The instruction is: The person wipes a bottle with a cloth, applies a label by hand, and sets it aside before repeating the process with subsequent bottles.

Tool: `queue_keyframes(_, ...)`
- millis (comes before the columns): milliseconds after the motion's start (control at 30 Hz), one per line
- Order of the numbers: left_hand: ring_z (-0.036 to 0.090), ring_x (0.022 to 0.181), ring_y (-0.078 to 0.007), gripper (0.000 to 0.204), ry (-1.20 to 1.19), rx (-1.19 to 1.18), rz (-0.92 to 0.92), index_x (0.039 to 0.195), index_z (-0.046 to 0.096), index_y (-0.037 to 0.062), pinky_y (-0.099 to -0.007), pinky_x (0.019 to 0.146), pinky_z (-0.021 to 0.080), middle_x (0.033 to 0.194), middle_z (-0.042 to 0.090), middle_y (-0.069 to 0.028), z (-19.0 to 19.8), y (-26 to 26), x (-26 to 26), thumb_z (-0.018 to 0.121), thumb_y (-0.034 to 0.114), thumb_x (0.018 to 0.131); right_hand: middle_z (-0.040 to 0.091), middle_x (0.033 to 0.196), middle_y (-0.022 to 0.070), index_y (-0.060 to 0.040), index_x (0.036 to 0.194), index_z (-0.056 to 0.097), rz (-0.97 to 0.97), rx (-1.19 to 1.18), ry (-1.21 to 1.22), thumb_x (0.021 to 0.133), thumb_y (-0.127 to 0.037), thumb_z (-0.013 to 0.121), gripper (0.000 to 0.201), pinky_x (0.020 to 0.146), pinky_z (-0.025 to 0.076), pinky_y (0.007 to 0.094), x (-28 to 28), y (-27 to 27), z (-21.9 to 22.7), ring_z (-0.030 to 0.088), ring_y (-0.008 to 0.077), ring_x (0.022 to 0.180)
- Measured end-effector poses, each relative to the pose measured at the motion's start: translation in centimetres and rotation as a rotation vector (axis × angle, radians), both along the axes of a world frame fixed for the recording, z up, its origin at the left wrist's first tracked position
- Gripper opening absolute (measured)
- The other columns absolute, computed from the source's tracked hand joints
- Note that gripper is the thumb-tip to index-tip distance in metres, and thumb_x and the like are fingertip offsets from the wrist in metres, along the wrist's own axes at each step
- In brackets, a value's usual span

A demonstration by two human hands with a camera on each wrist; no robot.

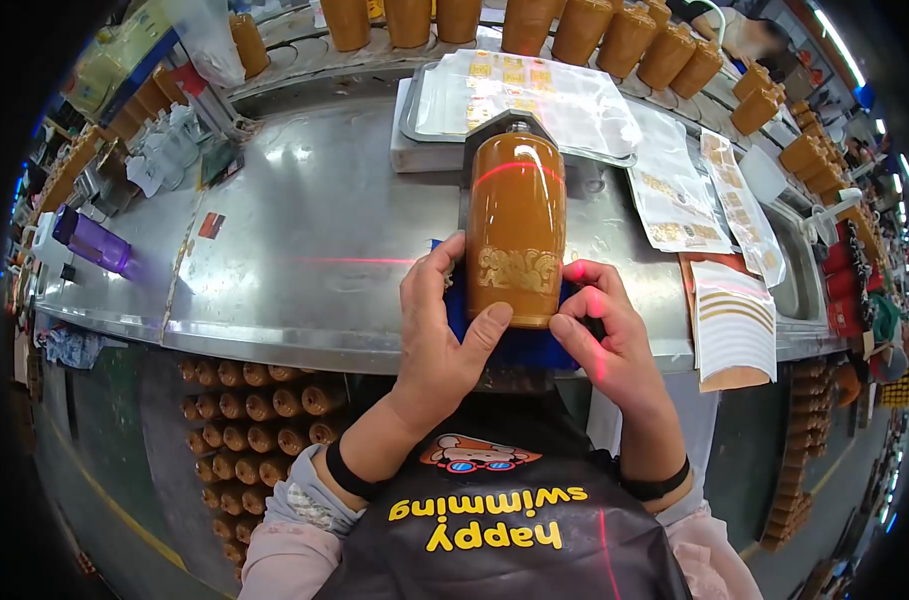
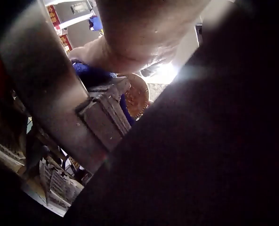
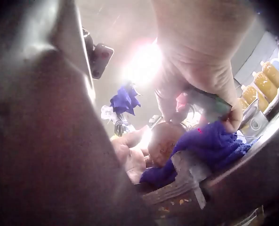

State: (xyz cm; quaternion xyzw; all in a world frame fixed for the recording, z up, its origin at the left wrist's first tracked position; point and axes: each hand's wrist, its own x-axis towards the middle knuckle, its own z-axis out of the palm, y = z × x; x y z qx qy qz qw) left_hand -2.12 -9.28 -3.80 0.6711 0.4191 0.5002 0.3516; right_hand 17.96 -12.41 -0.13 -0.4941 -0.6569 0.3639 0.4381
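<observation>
A glossy brown bottle (image 1: 515, 220) lies on its back, neck away from me, in a dark angular holder (image 1: 544, 130) over a blue cloth (image 1: 534, 348). Near its base a pale gold decorative decal (image 1: 517, 270) wraps the glaze. My left hand (image 1: 439, 315) grips the left side, its thumb on the front by the base. At the lower right edge my right hand (image 1: 609, 330) holds the bottle with thumb and bent fingers. Something small and dark shows beneath those fingers; I cannot tell what it is. In the right wrist view the blue cloth (image 3: 205, 148) bunches below the hand.
Decal sheets (image 1: 564, 100) lie on a metal tray behind the bottle, with more sheets (image 1: 674, 190) to the right. Brown bottles (image 1: 409, 22) line the back conveyor. A purple flask (image 1: 96, 243) stands left on the steel table (image 1: 294, 220). Several bottles (image 1: 261, 437) sit below.
</observation>
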Motion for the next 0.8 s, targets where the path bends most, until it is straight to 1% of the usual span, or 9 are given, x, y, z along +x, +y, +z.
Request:
queue_keyframes(133,0.040,0.124,-0.0336,0.069,-0.015,-0.013,-0.002,0.137,0.038,-0.0046,-0.0429,0.106,0.033,0.132,0.046,-0.0204,0.1,0.1,0.2,0.068,0.034,0.089,0.045,0.123,0.0128,-0.0035,0.087,0.061,0.008,-0.008,0.001,0.087,-0.005,0.068,0.008,0.078,0.047,0.0263,0.2,0.1,-0.1,0.053,0.0145,0.097)
queue_keyframes(333,0.041,0.124,-0.0340,0.068,0.060,-0.001,0.010,0.137,0.038,-0.0049,-0.0428,0.106,0.033,0.131,0.047,-0.0208,0.5,0.0,0.1,0.068,0.034,0.090,0.045,0.123,0.0121,-0.0038,0.086,0.060,0.013,-0.034,0.019,0.087,-0.006,0.068,0.009,0.079,0.047,0.0266,0.2,0.1,-0.1,0.053,0.0146,0.097)
queue_keyframes(433,0.044,0.127,-0.0252,0.067,0.088,0.000,0.006,0.140,0.036,-0.0037,-0.0366,0.109,0.029,0.135,0.046,-0.0166,0.6,-0.1,0.0,0.065,0.034,0.093,0.045,0.123,0.0121,-0.0042,0.085,0.059,0.011,-0.043,0.019,0.087,-0.007,0.068,0.010,0.079,0.047,0.0270,0.2,0.1,-0.2,0.052,0.0154,0.100)
queue_keyframes(567,0.043,0.126,-0.0252,0.065,0.081,0.009,0.006,0.140,0.036,-0.0040,-0.0366,0.109,0.029,0.135,0.046,-0.0164,0.4,-0.1,0.1,0.064,0.031,0.093,0.045,0.123,0.0124,-0.0043,0.086,0.060,0.043,-0.066,0.003,0.088,-0.007,0.066,0.007,0.085,0.046,0.0288,0.6,0.2,0.2,0.049,0.0172,0.109)
queue_keyframes(633,0.043,0.127,-0.0252,0.064,0.083,0.015,0.000,0.140,0.035,-0.0041,-0.0367,0.110,0.029,0.135,0.046,-0.0164,0.3,0.0,0.1,0.064,0.030,0.094,0.046,0.123,0.0128,-0.0038,0.086,0.060,0.058,-0.102,0.057,0.089,-0.007,0.064,0.006,0.089,0.044,0.0299,0.8,0.3,0.3,0.048,0.0190,0.113)
queue_keyframes(733,0.040,0.125,-0.0335,0.068,0.055,0.013,0.004,0.138,0.036,-0.0058,-0.0431,0.107,0.032,0.132,0.045,-0.0213,0.0,0.1,0.2,0.067,0.032,0.091,0.046,0.122,0.0135,-0.0028,0.087,0.060,0.068,-0.157,0.132,0.090,-0.008,0.062,0.006,0.094,0.041,0.0309,1.1,0.4,0.3,0.046,0.0214,0.117)
queue_keyframes(800,0.040,0.125,-0.0335,0.068,0.072,0.018,0.005,0.138,0.036,-0.0059,-0.0431,0.107,0.032,0.132,0.045,-0.0214,0.2,0.0,0.2,0.066,0.032,0.091,0.046,0.122,0.0140,-0.0023,0.086,0.060,0.060,-0.198,0.171,0.090,-0.009,0.062,0.008,0.094,0.041,0.0311,1.2,0.4,0.5,0.046,0.0225,0.117)
